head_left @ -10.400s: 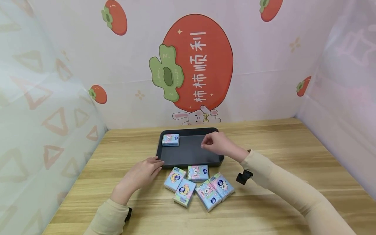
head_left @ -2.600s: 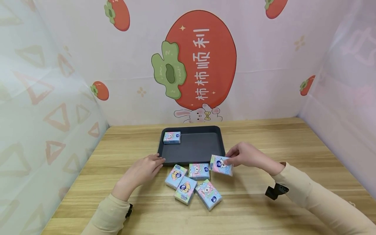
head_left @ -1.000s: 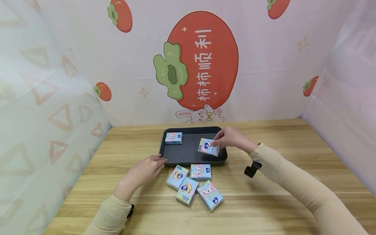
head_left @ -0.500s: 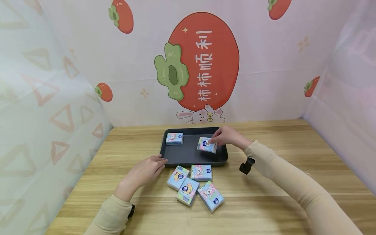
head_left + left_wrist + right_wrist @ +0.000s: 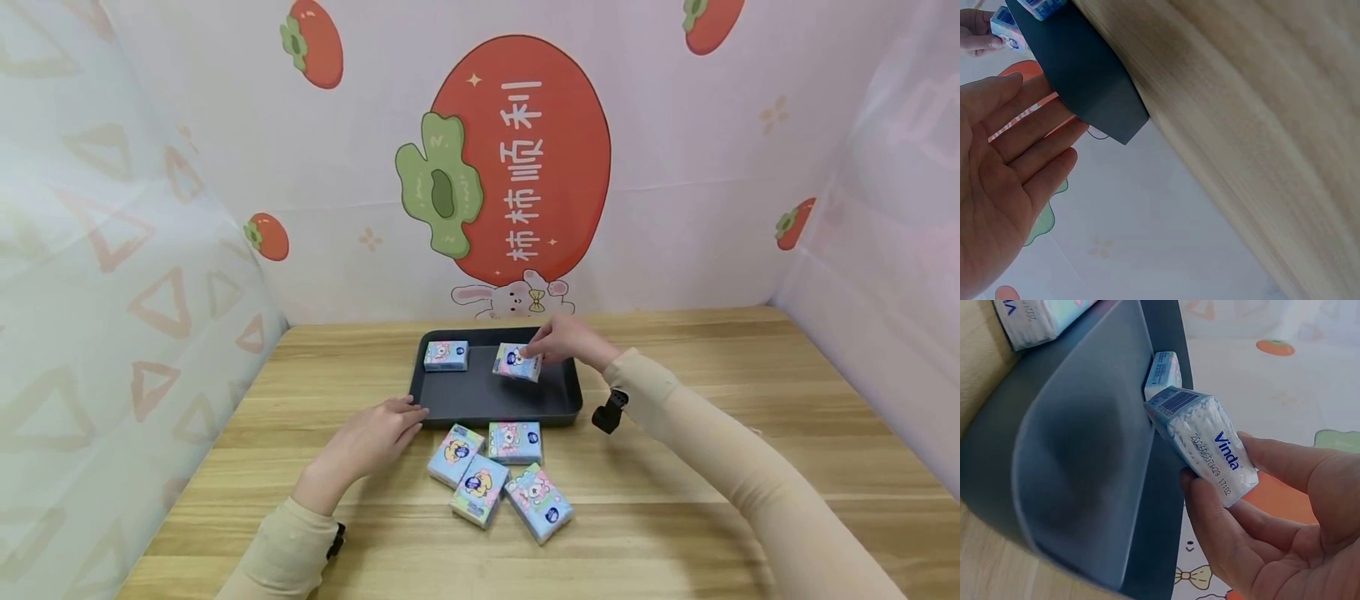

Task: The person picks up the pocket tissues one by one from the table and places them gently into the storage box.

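In my right hand (image 5: pixel 566 340) I pinch a pack of tissues (image 5: pixel 1210 440) between thumb and fingers. It hangs tilted above the dark grey tray (image 5: pixel 465 400), and "Vinda" is printed on its end. Another tissue pack (image 5: pixel 446 356) lies in the tray's far left corner. My left hand (image 5: pixel 375 433) rests with its fingertips at the tray's near left corner, fingers extended, as the left wrist view (image 5: pixel 1022 150) also shows. In front of the tray lie a pink-bear tissue pack (image 5: pixel 515 442), two yellow-figure packs (image 5: pixel 456 454) and one angled pack (image 5: pixel 538 502).
The wooden table (image 5: pixel 675 517) carries everything. A white printed backdrop (image 5: pixel 675 167) with persimmons rises behind its far edge, and pale curtain-like sides stand at left and right.
The right hand picked up a tissue pack from the right of the group, carried it over the tray, and has lately shifted left and away. The left hand stays at the tray corner.
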Demonstrator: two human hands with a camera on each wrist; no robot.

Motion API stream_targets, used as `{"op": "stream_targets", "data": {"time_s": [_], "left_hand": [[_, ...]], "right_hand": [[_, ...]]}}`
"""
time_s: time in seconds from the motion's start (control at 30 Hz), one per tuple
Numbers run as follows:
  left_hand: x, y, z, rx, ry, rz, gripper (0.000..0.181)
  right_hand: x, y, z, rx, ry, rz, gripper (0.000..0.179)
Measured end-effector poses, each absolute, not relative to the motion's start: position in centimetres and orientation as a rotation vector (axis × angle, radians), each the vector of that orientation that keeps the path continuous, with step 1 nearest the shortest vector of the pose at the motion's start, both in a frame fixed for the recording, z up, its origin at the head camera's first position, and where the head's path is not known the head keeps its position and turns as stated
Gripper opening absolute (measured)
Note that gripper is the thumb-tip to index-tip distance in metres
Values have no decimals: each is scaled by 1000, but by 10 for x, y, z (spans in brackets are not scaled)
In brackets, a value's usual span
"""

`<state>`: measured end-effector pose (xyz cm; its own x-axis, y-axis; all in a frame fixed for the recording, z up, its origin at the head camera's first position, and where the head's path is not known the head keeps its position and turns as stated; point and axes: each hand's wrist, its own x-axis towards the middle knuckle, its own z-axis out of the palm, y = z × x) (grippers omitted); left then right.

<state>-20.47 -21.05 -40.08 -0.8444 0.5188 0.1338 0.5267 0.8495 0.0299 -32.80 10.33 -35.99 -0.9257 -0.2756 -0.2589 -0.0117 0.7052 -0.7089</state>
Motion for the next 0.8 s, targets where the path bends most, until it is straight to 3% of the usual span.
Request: {"op": "stream_targets", "data": {"time_s": [0.8], "left_hand": [[-204,-211,-402,-834,-2894,-108,26]], "right_hand": [[-355,86,-366,-201,2564,-1114,41]]}}
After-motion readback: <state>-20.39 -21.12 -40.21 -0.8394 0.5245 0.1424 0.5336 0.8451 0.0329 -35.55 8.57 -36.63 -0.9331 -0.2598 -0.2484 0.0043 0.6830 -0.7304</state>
